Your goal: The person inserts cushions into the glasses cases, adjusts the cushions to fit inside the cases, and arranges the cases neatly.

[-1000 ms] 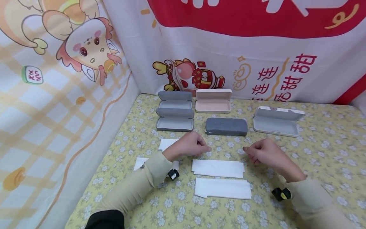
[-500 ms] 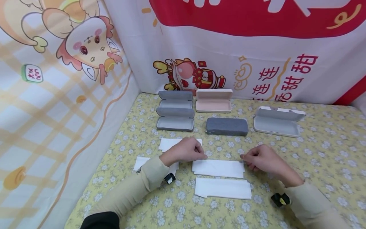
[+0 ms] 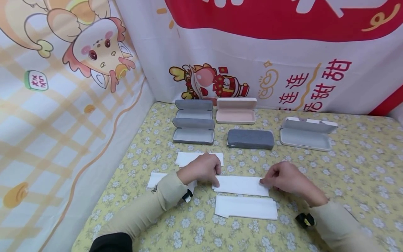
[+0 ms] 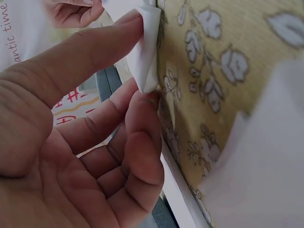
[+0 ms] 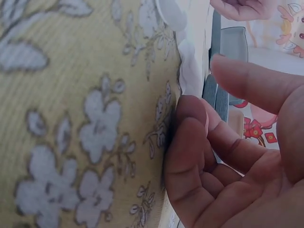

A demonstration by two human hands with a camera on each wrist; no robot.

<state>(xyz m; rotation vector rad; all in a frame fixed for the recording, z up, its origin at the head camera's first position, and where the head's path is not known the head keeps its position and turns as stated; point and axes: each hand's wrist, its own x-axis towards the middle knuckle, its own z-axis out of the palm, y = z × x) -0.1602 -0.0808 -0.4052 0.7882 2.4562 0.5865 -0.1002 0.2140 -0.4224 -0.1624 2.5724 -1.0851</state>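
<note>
Two folded white cloths lie one above the other in front of me. My left hand [image 3: 204, 170] pinches the left end of the upper folded white cloth [image 3: 239, 185]. In the left wrist view the thumb presses on that cloth's corner [image 4: 149, 45], with curled fingers beneath. My right hand [image 3: 283, 177] is at the opposite end; its fingertips [image 5: 191, 109] are curled at the cloth's edge and the thumb sits just over it. The lower folded white cloth [image 3: 247, 207] lies nearer to me, untouched.
Behind the hands stand two open grey glasses cases [image 3: 193, 136], an open pink case [image 3: 236, 117], a closed dark grey case [image 3: 250, 139] and an open white case [image 3: 305, 138]. More white cloths [image 3: 185, 157] lie at left, partly behind the left arm. Printed curtains [image 3: 195, 45] bound the table.
Both hands have come down toward me from behind the upper cloth and closed in from either side onto its ends. Cases and the lower cloth have stayed put.
</note>
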